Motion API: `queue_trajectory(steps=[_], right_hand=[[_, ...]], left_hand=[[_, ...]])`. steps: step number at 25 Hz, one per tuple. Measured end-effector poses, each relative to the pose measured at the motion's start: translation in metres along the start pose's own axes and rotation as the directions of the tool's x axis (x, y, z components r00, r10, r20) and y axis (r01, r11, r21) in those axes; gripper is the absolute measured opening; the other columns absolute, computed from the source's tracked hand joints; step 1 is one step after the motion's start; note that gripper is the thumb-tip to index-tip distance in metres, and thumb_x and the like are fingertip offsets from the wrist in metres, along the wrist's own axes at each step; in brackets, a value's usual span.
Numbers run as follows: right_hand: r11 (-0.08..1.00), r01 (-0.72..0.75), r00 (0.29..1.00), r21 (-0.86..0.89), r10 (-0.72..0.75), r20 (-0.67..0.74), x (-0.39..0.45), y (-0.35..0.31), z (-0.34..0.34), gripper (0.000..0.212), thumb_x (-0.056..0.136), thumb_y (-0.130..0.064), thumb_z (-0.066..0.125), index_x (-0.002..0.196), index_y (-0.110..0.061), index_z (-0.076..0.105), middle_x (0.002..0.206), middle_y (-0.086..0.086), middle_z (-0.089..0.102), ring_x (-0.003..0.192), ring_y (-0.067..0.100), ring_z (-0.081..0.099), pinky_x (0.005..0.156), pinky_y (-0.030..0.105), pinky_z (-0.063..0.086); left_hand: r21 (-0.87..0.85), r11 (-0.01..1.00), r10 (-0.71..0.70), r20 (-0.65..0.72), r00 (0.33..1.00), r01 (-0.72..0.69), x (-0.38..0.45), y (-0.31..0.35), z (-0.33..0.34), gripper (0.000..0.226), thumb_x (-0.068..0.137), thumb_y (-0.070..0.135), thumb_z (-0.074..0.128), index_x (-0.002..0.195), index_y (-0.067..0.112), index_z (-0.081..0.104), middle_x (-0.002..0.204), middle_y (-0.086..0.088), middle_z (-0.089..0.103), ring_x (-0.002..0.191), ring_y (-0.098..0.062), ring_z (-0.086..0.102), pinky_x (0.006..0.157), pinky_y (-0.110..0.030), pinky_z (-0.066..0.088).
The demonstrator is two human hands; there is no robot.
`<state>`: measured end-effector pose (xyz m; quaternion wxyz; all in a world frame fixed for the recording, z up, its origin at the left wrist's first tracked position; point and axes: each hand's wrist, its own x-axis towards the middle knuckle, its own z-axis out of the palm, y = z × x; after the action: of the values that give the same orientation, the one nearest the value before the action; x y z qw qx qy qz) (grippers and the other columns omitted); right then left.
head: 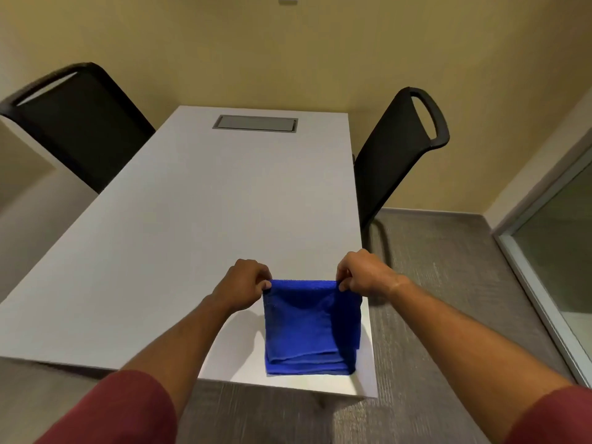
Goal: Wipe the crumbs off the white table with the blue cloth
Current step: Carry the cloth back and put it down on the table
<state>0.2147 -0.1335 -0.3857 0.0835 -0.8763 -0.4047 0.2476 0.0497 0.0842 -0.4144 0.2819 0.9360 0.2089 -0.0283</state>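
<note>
The blue cloth [307,328] hangs over the near right corner of the white table [192,225], its lower folds resting on the tabletop. My left hand [243,285] pinches its upper left corner. My right hand [365,274] pinches the upper right corner, so the top edge is stretched flat between them, lifted above the table. I can make out no crumbs on the white surface.
A grey cable hatch [255,124] is set into the table's far end. One black chair [77,123] stands at the far left, another black chair [397,149] at the right side. A glass door [551,251] is at the right, a yellow wall behind.
</note>
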Motion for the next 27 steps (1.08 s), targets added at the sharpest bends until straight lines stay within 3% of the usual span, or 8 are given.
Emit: queue_trajectory(steps=[8,17,22,27], right_hand=[[0.994,0.088,0.99,-0.062,-0.094,-0.103,-0.01,-0.036,-0.069,0.02,0.091,-0.008,0.066,0.107,-0.015,0.076,0.105,0.003,0.073,0.087,0.013,0.064,0.083,0.027,0.054],[0.965,0.206,0.937,-0.16,-0.242,-0.253,-0.022,-0.091,-0.159,0.019,0.09,-0.006,0.066,0.106,-0.013,0.076,0.104,0.005,0.073,0.089,0.017,0.066,0.082,0.028,0.056],[0.948,0.215,0.93,-0.233,-0.272,-0.249,-0.024,-0.127,-0.197,0.017,0.085,-0.008,0.073,0.1,-0.013,0.078,0.101,0.006,0.075,0.091,0.021,0.069,0.086,0.038,0.059],[0.961,0.195,0.953,-0.195,-0.233,-0.195,-0.028,-0.165,-0.227,0.012,0.083,-0.007,0.074,0.092,-0.012,0.079,0.088,0.005,0.076,0.073,0.021,0.075,0.071,0.034,0.064]], left_hand=[[0.05,0.998,0.049,-0.119,0.992,-0.043,-0.009,0.024,-0.075,0.007,0.091,0.017,0.066,0.093,0.015,0.072,0.086,0.003,0.066,0.08,-0.014,0.062,0.067,-0.024,0.045],[0.141,0.989,0.078,-0.277,0.958,-0.039,-0.024,0.055,-0.173,0.012,0.09,0.019,0.067,0.098,0.013,0.074,0.093,-0.001,0.07,0.084,-0.015,0.064,0.072,-0.028,0.051],[0.164,0.986,0.044,-0.278,0.96,0.002,-0.039,0.068,-0.233,0.011,0.083,0.02,0.071,0.09,0.015,0.078,0.085,0.001,0.073,0.082,-0.012,0.067,0.072,-0.031,0.057],[0.133,0.988,-0.043,-0.25,0.967,0.078,-0.055,0.076,-0.275,0.006,0.079,0.014,0.071,0.077,0.014,0.077,0.072,0.004,0.072,0.073,-0.007,0.066,0.056,-0.02,0.046]])
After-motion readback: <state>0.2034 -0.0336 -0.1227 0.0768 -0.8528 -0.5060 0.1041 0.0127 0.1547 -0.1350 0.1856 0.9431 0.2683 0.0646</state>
